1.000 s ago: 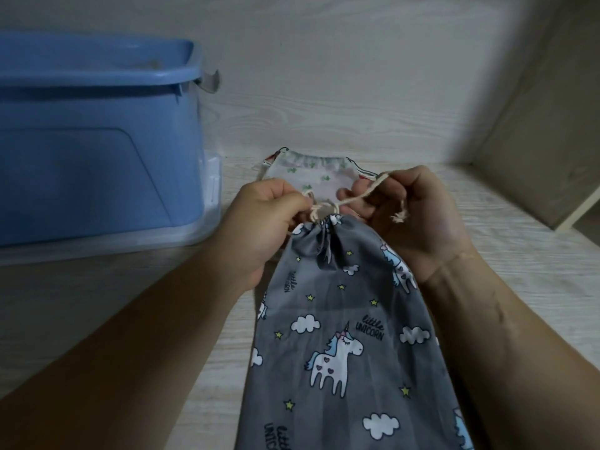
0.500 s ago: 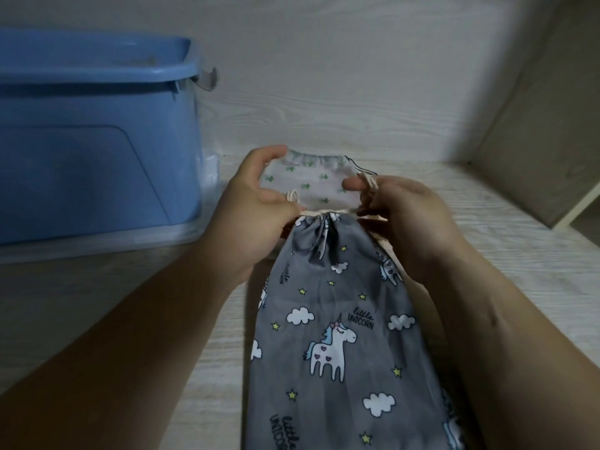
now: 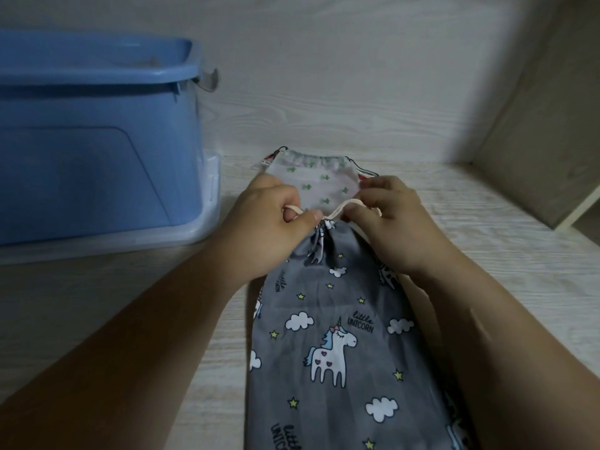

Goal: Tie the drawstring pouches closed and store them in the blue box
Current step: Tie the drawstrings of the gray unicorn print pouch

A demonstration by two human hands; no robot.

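Note:
A grey unicorn-print drawstring pouch [image 3: 337,336] lies on the wooden surface with its gathered neck pointing away from me. My left hand [image 3: 269,222] pinches one end of its cream cord [image 3: 339,209] and my right hand [image 3: 389,219] pinches the other end, both right at the neck. Behind my hands lies a white pouch with green cactus prints [image 3: 319,177], partly hidden by them. The blue box [image 3: 94,134] stands at the left, open on top.
The blue box rests on a clear plastic lid [image 3: 207,222]. A wooden back wall [image 3: 357,76] and a side panel [image 3: 552,125] at the right close in the surface. Bare wood [image 3: 97,303] lies in front of the box.
Both hands have shifted their hold on the cord at the pouch's neck, the left thumb now coming down onto it. The grey pouch lies a little flatter and its neck stays gathered.

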